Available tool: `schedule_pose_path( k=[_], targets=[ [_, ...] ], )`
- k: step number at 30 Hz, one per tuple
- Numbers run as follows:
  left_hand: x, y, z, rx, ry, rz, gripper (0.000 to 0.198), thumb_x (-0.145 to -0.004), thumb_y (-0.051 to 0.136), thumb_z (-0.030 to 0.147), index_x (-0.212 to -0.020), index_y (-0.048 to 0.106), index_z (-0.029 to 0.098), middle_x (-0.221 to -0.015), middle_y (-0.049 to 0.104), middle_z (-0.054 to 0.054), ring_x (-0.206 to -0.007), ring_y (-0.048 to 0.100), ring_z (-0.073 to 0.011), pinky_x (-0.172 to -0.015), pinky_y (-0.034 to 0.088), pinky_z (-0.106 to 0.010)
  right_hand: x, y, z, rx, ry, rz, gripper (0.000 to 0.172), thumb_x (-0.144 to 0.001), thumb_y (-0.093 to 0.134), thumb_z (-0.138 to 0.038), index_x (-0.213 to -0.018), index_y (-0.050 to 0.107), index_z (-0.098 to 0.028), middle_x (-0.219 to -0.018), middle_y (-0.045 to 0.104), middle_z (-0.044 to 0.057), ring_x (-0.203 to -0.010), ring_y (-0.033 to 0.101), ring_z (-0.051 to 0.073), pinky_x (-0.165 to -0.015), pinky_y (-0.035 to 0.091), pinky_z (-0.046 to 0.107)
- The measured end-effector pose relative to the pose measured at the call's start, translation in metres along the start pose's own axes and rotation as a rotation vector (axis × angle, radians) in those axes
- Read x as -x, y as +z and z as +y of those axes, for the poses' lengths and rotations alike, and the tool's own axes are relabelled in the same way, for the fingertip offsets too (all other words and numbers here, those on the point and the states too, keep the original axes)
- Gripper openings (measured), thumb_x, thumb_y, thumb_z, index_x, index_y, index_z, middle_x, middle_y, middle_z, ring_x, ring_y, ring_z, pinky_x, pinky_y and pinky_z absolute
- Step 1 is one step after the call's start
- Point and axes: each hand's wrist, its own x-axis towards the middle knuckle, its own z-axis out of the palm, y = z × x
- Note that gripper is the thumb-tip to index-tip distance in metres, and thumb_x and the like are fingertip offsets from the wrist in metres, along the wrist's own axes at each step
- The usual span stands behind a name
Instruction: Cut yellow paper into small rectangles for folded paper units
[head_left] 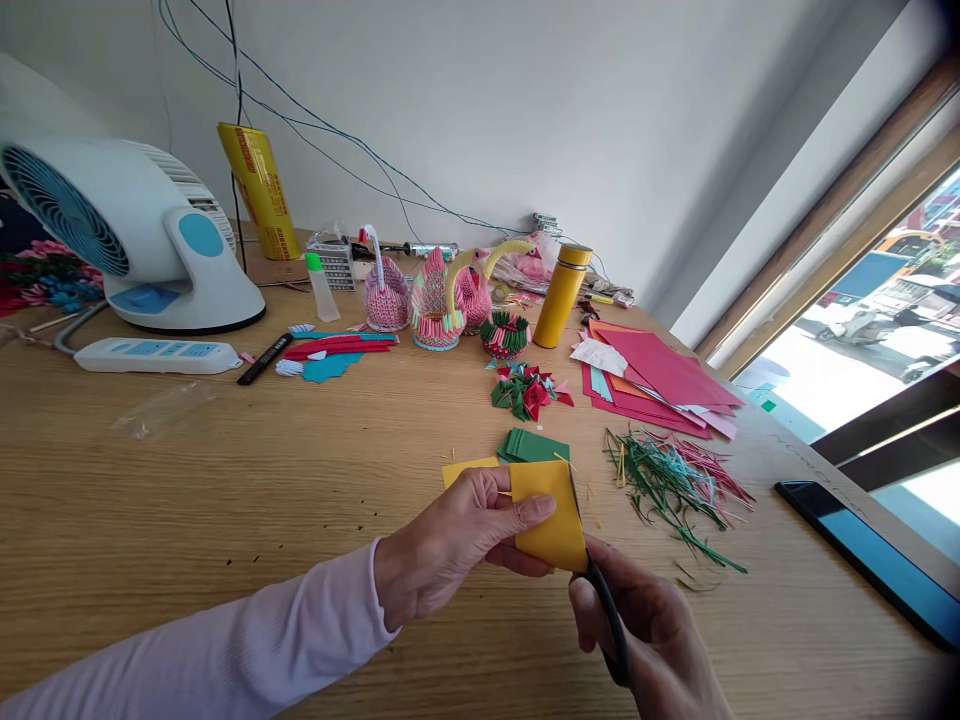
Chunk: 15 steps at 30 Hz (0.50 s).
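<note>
My left hand [457,535] pinches a folded piece of yellow paper [544,525] between thumb and fingers. In my right hand [652,620] is a pair of scissors [613,625] with black handles. The scissor blades lie along the right edge of the yellow paper. Another yellow sheet [469,469] lies on the table behind my left hand. Just beyond the held paper is a stack of green paper rectangles [534,445]. Thin yellow slivers [592,505] lie on the table to the right of the paper.
Green and red paper strips [667,480] are heaped at right, near a phone [862,550]. Red sheets [675,375] lie behind them. Folded-paper swans [436,300], a yellow bottle [561,298] and a glue bottle [321,288] stand at the back. A fan [142,235] and power strip [157,355] are left.
</note>
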Motion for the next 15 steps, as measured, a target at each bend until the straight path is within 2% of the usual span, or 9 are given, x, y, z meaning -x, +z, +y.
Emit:
schedule_pose_path(
  k=[7, 10, 15],
  targets=[
    [-0.010, 0.006, 0.000, -0.005, -0.036, -0.030, 0.026, -0.078, 0.068, 0.033, -0.094, 0.068, 0.013, -0.089, 0.067, -0.006, -0.075, 0.061, -0.0118, -0.062, 0.051, -0.019, -0.003, -0.009, -0.002, 0.054, 0.005, -0.032, 0.050, -0.074, 0.060, -0.058, -0.101, 0.070, -0.017, -0.055, 0.038, -0.004, -0.052, 0.034, 0.013, -0.046, 0.032, 0.022],
    [-0.020, 0.009, 0.000, 0.019, -0.045, -0.059, 0.025, -0.076, 0.070, 0.034, -0.091, 0.068, 0.014, -0.086, 0.067, -0.004, -0.072, 0.062, -0.0109, -0.063, 0.051, -0.020, -0.004, -0.012, 0.001, 0.040, 0.018, 0.027, 0.053, -0.074, 0.059, -0.060, -0.102, 0.070, -0.017, -0.054, 0.035, -0.004, -0.052, 0.031, 0.012, -0.046, 0.030, 0.022],
    [-0.046, 0.013, -0.002, 0.025, -0.050, -0.130, 0.026, -0.073, 0.073, 0.033, -0.090, 0.069, 0.013, -0.087, 0.068, -0.005, -0.073, 0.064, -0.0121, -0.062, 0.052, -0.020, -0.010, -0.023, 0.008, 0.014, 0.043, 0.158, 0.048, -0.071, 0.065, -0.057, -0.095, 0.070, -0.016, -0.053, 0.035, -0.005, -0.050, 0.032, 0.011, -0.045, 0.032, 0.022]
  ],
)
